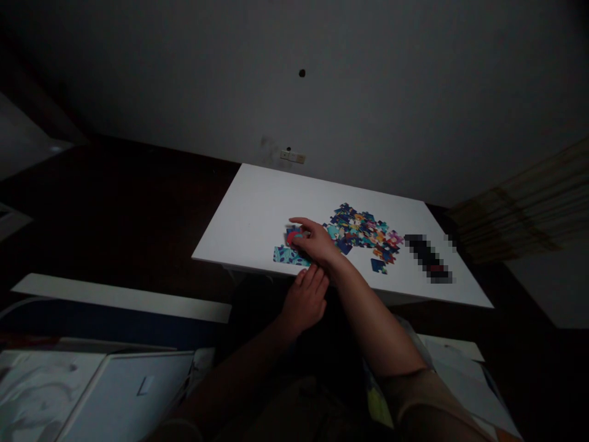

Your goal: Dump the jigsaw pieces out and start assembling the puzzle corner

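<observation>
My right hand (317, 243) reaches over the near side of a white table. Its thumb and fingers curve round a red and teal jigsaw puzzle piece (292, 237), and the hand hides part of it. Just below lies a joined strip of teal, leaf-patterned puzzle (285, 255). My left hand (307, 298) is at the table's front edge, just under my right wrist, with its fingers loosely stretched and nothing visible in them. To the right of my right hand spreads a heap of loose, many-coloured puzzle pieces (361, 227).
The white table (248, 209) stands close to a grey wall with a socket plate (292, 156). A dark pixelated object (427, 259) lies at the table's right. One dark blue piece (378, 266) lies near the front edge. Boxlike things (129, 393) are at lower left.
</observation>
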`<state>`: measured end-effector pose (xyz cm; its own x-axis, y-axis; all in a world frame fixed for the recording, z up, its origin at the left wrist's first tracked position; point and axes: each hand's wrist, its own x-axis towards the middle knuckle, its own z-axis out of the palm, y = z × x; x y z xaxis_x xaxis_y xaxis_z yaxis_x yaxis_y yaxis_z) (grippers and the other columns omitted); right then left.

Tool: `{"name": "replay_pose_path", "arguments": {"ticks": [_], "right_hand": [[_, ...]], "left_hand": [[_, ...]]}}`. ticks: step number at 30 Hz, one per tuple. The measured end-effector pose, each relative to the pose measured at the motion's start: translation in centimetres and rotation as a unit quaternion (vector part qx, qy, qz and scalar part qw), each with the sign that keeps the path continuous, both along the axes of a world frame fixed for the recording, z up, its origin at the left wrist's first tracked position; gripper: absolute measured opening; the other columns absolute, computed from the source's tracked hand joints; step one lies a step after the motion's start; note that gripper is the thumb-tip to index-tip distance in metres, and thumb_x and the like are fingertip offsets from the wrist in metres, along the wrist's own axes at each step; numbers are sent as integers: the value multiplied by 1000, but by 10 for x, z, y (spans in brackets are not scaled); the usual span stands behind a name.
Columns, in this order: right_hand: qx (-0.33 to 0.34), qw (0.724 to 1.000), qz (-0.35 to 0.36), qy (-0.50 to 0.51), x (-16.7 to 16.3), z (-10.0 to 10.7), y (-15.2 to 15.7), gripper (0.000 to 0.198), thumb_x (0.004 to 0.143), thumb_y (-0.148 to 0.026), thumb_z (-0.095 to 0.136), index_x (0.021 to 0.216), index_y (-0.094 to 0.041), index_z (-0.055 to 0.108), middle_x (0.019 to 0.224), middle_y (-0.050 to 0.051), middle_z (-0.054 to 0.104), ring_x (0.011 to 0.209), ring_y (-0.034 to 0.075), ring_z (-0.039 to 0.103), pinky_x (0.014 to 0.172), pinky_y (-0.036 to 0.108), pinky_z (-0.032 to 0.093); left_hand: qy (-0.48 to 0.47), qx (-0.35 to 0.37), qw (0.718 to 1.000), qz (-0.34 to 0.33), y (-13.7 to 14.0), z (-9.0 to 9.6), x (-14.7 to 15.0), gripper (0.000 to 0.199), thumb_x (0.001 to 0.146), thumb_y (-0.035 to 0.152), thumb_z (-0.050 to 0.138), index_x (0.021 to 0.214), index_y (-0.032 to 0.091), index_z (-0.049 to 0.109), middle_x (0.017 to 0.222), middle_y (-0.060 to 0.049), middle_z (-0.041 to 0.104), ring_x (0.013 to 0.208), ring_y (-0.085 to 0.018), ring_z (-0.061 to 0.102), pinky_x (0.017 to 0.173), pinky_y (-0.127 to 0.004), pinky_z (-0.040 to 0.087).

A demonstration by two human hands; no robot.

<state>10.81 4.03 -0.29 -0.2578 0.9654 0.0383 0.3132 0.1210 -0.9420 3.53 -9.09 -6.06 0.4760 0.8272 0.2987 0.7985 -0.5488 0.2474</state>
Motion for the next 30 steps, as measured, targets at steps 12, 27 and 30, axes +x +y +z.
{"name": "replay_pose_path", "arguments": {"ticks": [12, 27, 30], "right_hand": [[113, 967, 79, -213, -9, 4, 21, 25, 81, -25, 61, 104, -22, 70, 83, 2, 69, 72, 16, 61, 67, 27, 45], [206, 944, 88, -244, -5, 5, 13, 24, 84, -37, 66, 103, -23, 69, 96, 8, 61, 88, 20, 57, 83, 33, 45], [202, 955, 51, -212, 7, 8, -2, 17, 90, -31, 56, 101, -25, 68, 95, 6, 62, 91, 20, 57, 84, 34, 44]], "left_hand": [[19, 10, 1000, -1, 0, -2, 0, 49, 91, 31, 42, 137, 12, 45, 151, -11, 34, 145, -26, 14, 118, -42, 19], [26, -1, 1000, 2, 1, 2, 1, 50, 91, 32, 41, 138, 14, 42, 151, -11, 33, 143, -27, 21, 118, -42, 21], [2, -11, 1000, -2, 2, 1, 2, 47, 91, 31, 43, 135, 16, 45, 147, -12, 40, 140, -27, 28, 117, -44, 21]]}}
